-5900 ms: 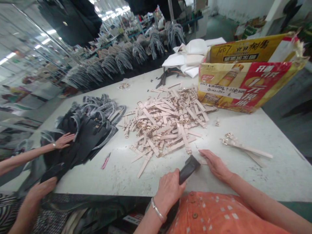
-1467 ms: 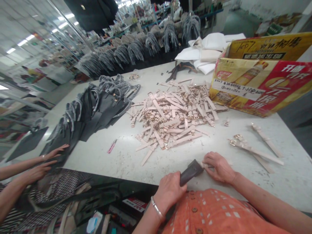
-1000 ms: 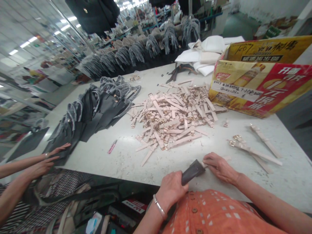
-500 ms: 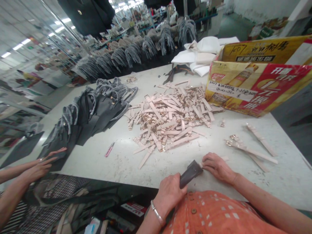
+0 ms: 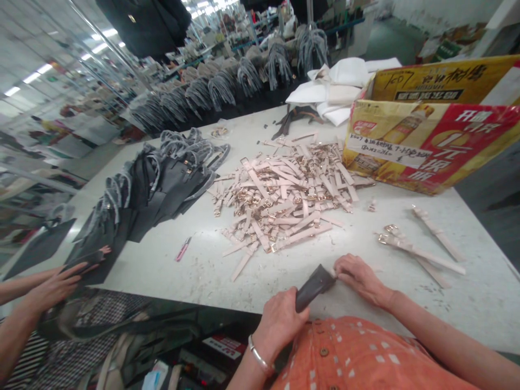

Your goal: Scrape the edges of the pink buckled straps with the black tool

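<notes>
Wrapped around a dark grey leather-like strip (image 5: 312, 288), my left hand (image 5: 284, 314) holds it tilted up to the right, just above the table's near edge. At the strip's far end, my right hand (image 5: 359, 279) is closed, its fingertips pinching a small pale piece (image 5: 333, 273); most of that piece is hidden by the fingers. A large heap of pale pink buckle straps (image 5: 280, 195) lies beyond my hands. Several more pink straps (image 5: 422, 254) rest to the right of my right hand.
An open yellow-and-red cardboard box (image 5: 406, 146) stands at the right. Dark bags with wrapped handles (image 5: 158, 184) lie at the left, near a co-worker's hands (image 5: 57, 287). A pink cutter (image 5: 183, 248) lies on the table (image 5: 195, 276). White sheets (image 5: 337, 86) are at the back.
My left hand and the dark strip have shifted slightly left. My right hand has moved slightly left too, still at the strip's end. The co-worker's hands have shifted a little over a dark piece.
</notes>
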Available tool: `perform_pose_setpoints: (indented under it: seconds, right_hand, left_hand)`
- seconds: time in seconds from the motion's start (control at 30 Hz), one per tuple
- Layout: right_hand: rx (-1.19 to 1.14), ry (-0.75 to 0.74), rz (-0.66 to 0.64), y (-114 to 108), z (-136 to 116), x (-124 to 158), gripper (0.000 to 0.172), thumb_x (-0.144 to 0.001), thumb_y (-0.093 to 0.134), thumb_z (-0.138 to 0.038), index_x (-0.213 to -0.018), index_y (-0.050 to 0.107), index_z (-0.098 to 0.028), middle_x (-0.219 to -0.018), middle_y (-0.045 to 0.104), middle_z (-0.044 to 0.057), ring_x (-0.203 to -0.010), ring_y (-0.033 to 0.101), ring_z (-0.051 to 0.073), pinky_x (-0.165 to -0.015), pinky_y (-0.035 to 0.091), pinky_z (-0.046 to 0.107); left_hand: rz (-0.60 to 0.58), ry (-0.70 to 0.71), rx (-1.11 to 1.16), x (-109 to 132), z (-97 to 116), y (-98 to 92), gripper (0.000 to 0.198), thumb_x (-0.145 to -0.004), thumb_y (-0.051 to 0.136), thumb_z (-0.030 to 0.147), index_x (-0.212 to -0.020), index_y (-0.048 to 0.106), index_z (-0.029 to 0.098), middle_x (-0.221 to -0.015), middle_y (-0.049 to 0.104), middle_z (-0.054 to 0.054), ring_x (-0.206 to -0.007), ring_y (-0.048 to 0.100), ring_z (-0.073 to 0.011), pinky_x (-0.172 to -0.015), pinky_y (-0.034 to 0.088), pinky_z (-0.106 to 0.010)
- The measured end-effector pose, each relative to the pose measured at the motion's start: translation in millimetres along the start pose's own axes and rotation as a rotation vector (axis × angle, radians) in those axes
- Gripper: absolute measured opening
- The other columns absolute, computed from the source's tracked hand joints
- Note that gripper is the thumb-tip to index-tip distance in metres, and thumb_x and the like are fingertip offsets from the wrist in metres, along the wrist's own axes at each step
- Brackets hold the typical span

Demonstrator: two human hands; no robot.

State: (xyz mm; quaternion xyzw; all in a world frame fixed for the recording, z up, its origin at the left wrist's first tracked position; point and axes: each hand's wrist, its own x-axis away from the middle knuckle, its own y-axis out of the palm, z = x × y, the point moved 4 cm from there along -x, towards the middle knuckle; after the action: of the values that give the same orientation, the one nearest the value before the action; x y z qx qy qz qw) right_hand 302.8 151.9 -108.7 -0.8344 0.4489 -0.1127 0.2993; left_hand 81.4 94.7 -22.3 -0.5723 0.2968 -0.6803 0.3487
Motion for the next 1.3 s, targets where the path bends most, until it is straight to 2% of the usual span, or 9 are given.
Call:
perform_pose_setpoints:
  seconds: [0.23, 0.47, 0.73, 0.93, 1.2, 1.3]
  right_hand:
    - [-0.086, 0.173, 0.077, 1, 4, -2, 0.028, -0.094, 0.041, -0.041, -0.080, 0.055, -0.022, -0.080, 0.060, 0.002, -0.078, 0.054, 0.019, -0.075, 0.040, 0.035]
    - [-0.010, 0.286, 0.157, 6, 3, -6, 0.020, -0.090, 0.042, -0.033, -0.078, 0.052, -0.022, -0.072, 0.059, 0.000, -0.071, 0.052, 0.018, -0.073, 0.038, 0.034]
    - [0.121, 0.226, 0.217, 9, 3, -9, 0.020, -0.091, 0.042, -0.034, -0.081, 0.055, -0.022, -0.073, 0.059, 0.001, -0.070, 0.053, 0.018, -0.070, 0.038, 0.032]
    - [0.139, 0.174, 0.191, 8, 2, -9, 0.022, -0.092, 0.043, -0.038, -0.083, 0.056, -0.023, -0.074, 0.060, 0.001, -0.070, 0.054, 0.017, -0.069, 0.039, 0.032]
    - [-0.068, 0.154, 0.213, 2, -6, -6, 0.028, -0.092, 0.045, -0.045, -0.080, 0.057, -0.022, -0.071, 0.058, 0.001, -0.070, 0.053, 0.017, -0.072, 0.042, 0.034]
    - [-0.234, 0.180, 0.223, -1, -2, -1, 0.025, -0.093, 0.043, -0.043, -0.092, 0.056, -0.022, -0.078, 0.060, 0.002, -0.073, 0.057, 0.017, -0.070, 0.047, 0.033]
  left_hand:
    - [-0.001, -0.005, -0.005, 0, -2, -0.8, 0.033, -0.081, 0.046, 0.044, -0.100, 0.058, 0.021, -0.091, 0.067, -0.006, -0.087, 0.062, -0.0220, -0.072, 0.043, -0.028]
    - [-0.029, 0.003, 0.000, -1, -4, -5.4, 0.035, -0.081, 0.046, 0.045, -0.101, 0.059, 0.019, -0.092, 0.066, -0.008, -0.085, 0.062, -0.0216, -0.072, 0.043, -0.028]
    - [-0.021, 0.039, -0.049, -6, 1, -13.0, 0.034, -0.082, 0.044, 0.042, -0.103, 0.059, 0.020, -0.094, 0.066, -0.008, -0.091, 0.061, -0.0227, -0.077, 0.043, -0.030]
    - [-0.042, 0.041, -0.010, -14, 4, -15.0, 0.038, -0.081, 0.046, 0.048, -0.103, 0.060, 0.020, -0.096, 0.066, -0.008, -0.091, 0.061, -0.0225, -0.077, 0.044, -0.029]
    - [0.029, -0.026, 0.058, -15, 1, -5.7, 0.040, -0.082, 0.044, 0.051, -0.100, 0.060, 0.019, -0.093, 0.068, -0.007, -0.085, 0.063, -0.0203, -0.070, 0.043, -0.027]
    - [0.022, -0.033, 0.037, -14, 1, -5.6, 0.040, -0.082, 0.045, 0.050, -0.101, 0.060, 0.018, -0.094, 0.068, -0.008, -0.087, 0.062, -0.0209, -0.072, 0.043, -0.027]
